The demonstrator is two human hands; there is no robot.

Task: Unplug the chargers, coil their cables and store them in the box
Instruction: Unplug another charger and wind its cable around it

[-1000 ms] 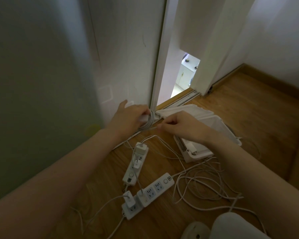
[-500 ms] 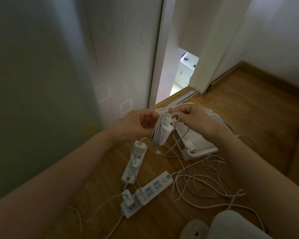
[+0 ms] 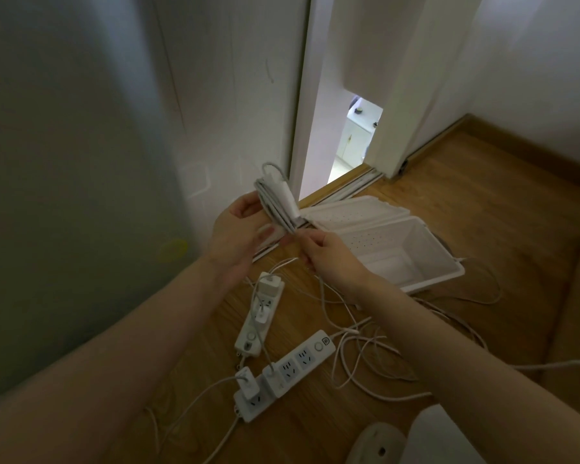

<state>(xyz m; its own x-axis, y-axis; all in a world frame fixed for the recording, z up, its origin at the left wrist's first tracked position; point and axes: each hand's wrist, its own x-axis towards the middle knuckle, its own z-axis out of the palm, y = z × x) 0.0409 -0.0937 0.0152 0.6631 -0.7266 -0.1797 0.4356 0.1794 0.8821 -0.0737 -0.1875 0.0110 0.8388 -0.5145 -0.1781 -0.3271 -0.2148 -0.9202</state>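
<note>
My left hand (image 3: 240, 236) holds a white charger wrapped in its coiled cable (image 3: 278, 202), raised above the floor in front of the wall. My right hand (image 3: 325, 256) pinches the cable's loose end just below the coil. The white plastic box (image 3: 426, 262) stands open on the wooden floor to the right of my hands, its lid leaning behind it. Two chargers (image 3: 268, 289) sit plugged into a power strip (image 3: 258, 319) below my hands. Another charger (image 3: 248, 383) is plugged into a strip (image 3: 252, 401) near the bottom.
A third power strip (image 3: 298, 361) lies across the floor with a plug in its left end. Loose white cables (image 3: 375, 356) tangle on the floor to the right. A white wall is at left, a door gap (image 3: 355, 139) behind. Pale slippers (image 3: 375, 443) show at the bottom edge.
The coiled charger has been lifted from low by the wall up in front of me. My right hand has moved from the top of the coil down to its loose end.
</note>
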